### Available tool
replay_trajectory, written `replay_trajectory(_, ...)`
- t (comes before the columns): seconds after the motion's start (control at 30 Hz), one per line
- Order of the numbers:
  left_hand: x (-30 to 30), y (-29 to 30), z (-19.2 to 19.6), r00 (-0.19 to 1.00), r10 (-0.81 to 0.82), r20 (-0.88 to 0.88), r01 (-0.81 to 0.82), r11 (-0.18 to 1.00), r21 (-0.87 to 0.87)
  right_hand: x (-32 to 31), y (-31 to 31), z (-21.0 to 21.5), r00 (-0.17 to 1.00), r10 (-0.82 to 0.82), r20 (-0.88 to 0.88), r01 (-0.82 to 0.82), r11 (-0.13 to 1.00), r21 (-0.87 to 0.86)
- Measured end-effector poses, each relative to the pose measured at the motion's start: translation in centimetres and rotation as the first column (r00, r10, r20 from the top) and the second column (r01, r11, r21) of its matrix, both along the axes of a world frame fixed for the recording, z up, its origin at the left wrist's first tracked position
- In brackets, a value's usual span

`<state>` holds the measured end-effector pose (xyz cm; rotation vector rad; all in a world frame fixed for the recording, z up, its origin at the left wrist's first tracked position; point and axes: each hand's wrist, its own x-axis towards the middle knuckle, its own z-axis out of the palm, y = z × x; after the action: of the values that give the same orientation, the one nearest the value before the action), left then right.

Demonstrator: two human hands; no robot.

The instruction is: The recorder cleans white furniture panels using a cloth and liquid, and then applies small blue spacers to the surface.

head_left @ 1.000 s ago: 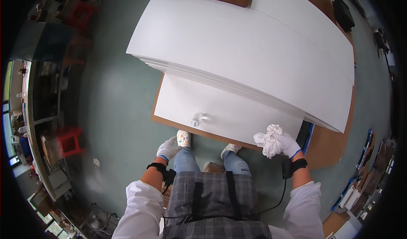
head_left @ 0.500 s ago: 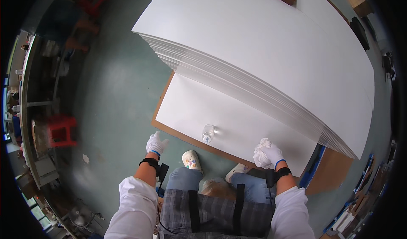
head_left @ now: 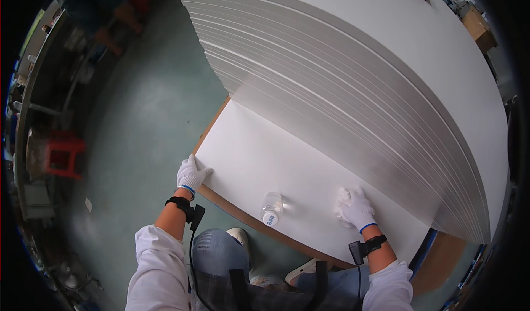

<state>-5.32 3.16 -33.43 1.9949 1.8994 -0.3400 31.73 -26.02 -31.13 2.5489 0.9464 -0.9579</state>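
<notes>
A low white board lies flat on a brown pallet in front of me. My left hand, in a white glove, grips the board's near left corner. My right hand, also gloved, presses a crumpled white cloth onto the board's surface. A small clear plastic bottle stands on the board between my hands, near the front edge. Behind the board rises a tall stack of white boards with grey edges.
The green floor stretches to the left. A red stool stands beside shelving along the far left wall. My knees and shoes are at the pallet's front edge. A blue piece shows at the pallet's right end.
I have bent closer to the low board. My left hand moved onto its corner, and my right hand lowered the cloth from the air onto the board's surface.
</notes>
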Motion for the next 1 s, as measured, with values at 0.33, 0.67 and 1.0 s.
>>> replay_trajectory(0.33, -0.2, -1.3, -0.5, 0.990, -0.115, -0.081, 0.121, 0.990, 0.078, 0.5, 0.1, -2.2, 0.999, 0.043, -0.018, -0.043, 0.998, -0.038)
replay_trajectory(0.67, -3.0, -2.5, -2.2, 0.973, -0.210, -0.094, 0.204, 0.976, -0.076, -0.3, 0.2, -1.7, 0.998, -0.038, -0.055, 0.032, 0.994, -0.105)
replay_trajectory(1.0, -3.0, 1.5, 4.1, 0.937, -0.336, -0.094, 0.280, 0.886, -0.370, 0.6, -0.8, -4.6, 0.992, -0.067, -0.109, 0.060, 0.996, -0.072)
